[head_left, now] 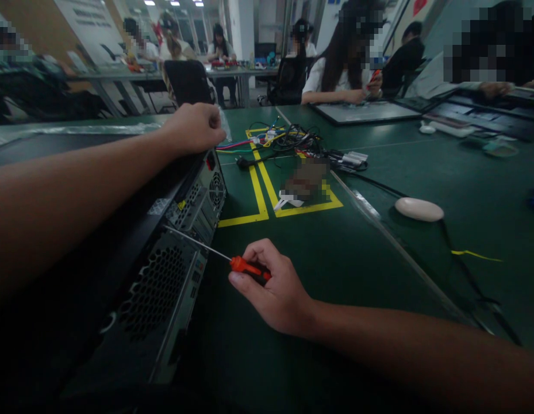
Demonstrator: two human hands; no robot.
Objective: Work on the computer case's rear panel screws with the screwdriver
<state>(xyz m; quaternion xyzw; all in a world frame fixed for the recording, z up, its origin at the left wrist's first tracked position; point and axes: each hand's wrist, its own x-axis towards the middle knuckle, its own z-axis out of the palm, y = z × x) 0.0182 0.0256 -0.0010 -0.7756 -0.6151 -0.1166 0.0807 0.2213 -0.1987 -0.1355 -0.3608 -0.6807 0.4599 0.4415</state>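
A black desktop computer case [77, 167] lies at the left, its rear panel with vents and ports turned toward the right. My right hand [279, 287] grips the orange and black handle of a screwdriver [249, 268]. The screwdriver's thin metal shaft reaches left, and its tip is at the case's rear edge, above the large honeycomb vent [154, 287]. Over the far rear corner of the case, my left hand [193, 127] rests with curled fingers. Whatever those fingers may hold is hidden.
A tangle of cables [292, 138] lies beyond the case, near yellow tape markings [267, 215] on the green table. A pale oval object [419, 209] sits on a black cord at right. Across the table, a person [335, 75] works by a flat panel [370, 112].
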